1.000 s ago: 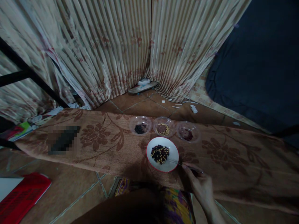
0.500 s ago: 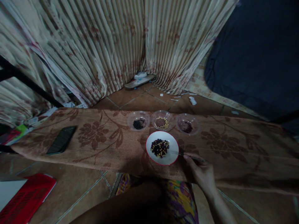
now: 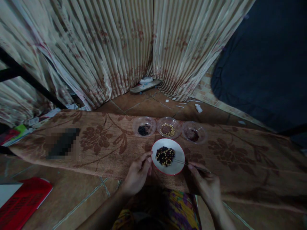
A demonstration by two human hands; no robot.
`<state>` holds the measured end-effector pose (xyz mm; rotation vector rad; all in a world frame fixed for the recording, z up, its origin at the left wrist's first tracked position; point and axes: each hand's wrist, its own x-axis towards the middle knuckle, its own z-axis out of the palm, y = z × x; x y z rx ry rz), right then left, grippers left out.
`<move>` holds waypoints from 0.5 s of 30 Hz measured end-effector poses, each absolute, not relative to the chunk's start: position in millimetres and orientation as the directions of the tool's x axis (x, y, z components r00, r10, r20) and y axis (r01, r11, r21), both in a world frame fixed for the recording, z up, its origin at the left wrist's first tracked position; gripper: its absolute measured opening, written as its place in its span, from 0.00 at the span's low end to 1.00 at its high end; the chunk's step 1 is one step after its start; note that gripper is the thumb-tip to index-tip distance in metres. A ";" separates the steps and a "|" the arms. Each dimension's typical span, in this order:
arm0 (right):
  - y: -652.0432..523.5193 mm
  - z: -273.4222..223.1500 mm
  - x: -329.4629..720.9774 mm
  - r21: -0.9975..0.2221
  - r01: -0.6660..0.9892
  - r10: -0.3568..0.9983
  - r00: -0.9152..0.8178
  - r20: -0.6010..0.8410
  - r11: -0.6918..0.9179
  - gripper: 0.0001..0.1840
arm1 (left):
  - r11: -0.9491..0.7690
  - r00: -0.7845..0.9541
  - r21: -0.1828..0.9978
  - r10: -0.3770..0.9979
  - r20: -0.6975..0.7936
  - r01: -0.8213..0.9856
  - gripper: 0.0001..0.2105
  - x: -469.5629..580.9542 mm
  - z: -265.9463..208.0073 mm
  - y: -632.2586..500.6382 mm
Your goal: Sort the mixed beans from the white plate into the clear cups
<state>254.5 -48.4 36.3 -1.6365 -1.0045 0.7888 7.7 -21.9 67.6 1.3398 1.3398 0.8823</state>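
A white bowl with a red rim stands on the cloth in front of me. In it lies a heap of mixed dark and yellow beans. My left hand is at the bowl's left edge, its thumb and fingers closed on the rim. My right hand grips thin metal tweezers, whose tips reach into the bowl at the right side of the heap. Behind the bowl stand three clear plastic bowls: one with black beans, one with yellow beans, one with dark red beans.
A brown flowered cloth covers the long, narrow table. At the left lies a dark, pixelated flat object. Striped curtains hang behind; a skateboard and white scraps lie on the tiled floor. A red packet is at lower left.
My left hand has come up from my lap to the bowl's left rim and taken hold of it. My right hand stays at the bowl's right with the tweezers. The view has shifted slightly.
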 end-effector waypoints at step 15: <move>-31.4 41.6 216.9 -0.906 0.420 0.956 0.237 0.172 0.059 0.12 | -0.152 0.057 0.574 0.982 0.181 0.805 0.11 -28.5 -0.6 -11.5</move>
